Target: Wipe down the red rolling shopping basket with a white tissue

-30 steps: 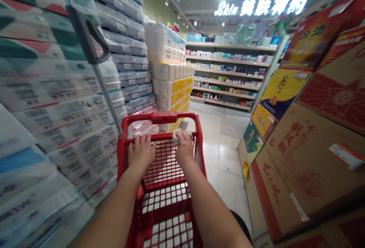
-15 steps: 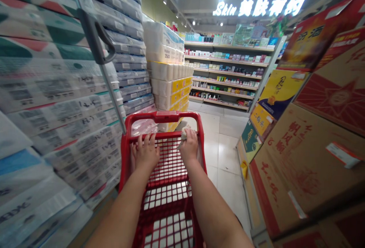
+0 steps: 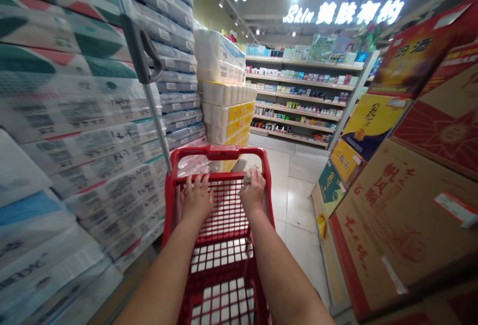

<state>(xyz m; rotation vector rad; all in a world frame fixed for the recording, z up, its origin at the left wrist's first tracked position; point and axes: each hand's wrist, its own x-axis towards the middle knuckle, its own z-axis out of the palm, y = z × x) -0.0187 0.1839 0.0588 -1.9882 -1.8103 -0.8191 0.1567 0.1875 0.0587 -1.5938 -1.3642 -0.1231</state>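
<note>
Left hand (image 3: 196, 198) curled over the near bar of a red shopping cart (image 3: 216, 153), fingers spread. Right hand (image 3: 254, 193) on the same bar, pressing a crumpled pale wad (image 3: 247, 175) against it; material unclear. Around the cart: tissue packs (image 3: 82, 116) at 9, wrapped toilet-roll stack (image 3: 220, 111) at 12, product shelves (image 3: 298, 96) at 1, cardboard cartons (image 3: 396, 215) at 3.

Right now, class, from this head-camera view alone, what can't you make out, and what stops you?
- Small pale item under the right hand: head view; fingers cover much of it, so its kind is unclear.
- Lower end of the red shopping cart: head view; cut off by the bottom edge.
- Products on the far shelves: head view; too small to read.
- Labels on the wrapped packs: head view; blurred.
</note>
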